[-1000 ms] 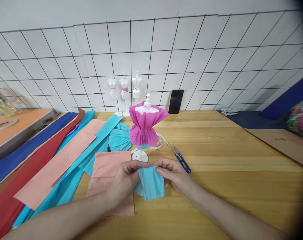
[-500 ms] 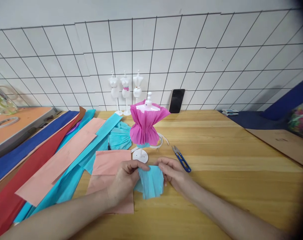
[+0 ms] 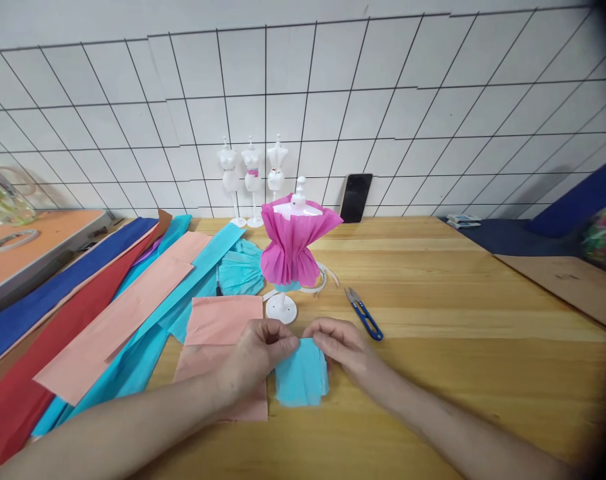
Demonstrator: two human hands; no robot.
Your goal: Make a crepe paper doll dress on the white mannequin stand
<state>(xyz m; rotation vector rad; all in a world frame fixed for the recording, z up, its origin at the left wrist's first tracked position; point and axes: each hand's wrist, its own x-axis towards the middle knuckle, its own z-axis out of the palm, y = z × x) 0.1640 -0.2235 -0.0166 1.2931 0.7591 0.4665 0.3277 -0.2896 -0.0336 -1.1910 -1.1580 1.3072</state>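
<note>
My left hand [image 3: 255, 357] and my right hand [image 3: 340, 347] both pinch the top edge of a small turquoise crepe paper piece [image 3: 303, 379], which hangs down onto the wooden table [image 3: 457, 347]. The fingertips of the two hands sit close together, gathering the paper's upper edge. Just beyond my hands stands a small white mannequin [image 3: 297, 200] on a round base, wrapped in pleated pink crepe paper [image 3: 293, 247]. Blue-handled snips [image 3: 363, 313] lie to the right of its base.
Pink paper sheets [image 3: 223, 323] lie under my left hand. Long strips of turquoise, salmon, red and blue paper [image 3: 83, 313] cover the left side. Three small white mannequins [image 3: 253, 177] and a black phone [image 3: 359, 197] stand against the grid wall. A dark blue cloth [image 3: 497, 237] lies far right.
My hands have drawn closer together, bunching the turquoise paper's top edge narrower. The view has shifted slightly downward.
</note>
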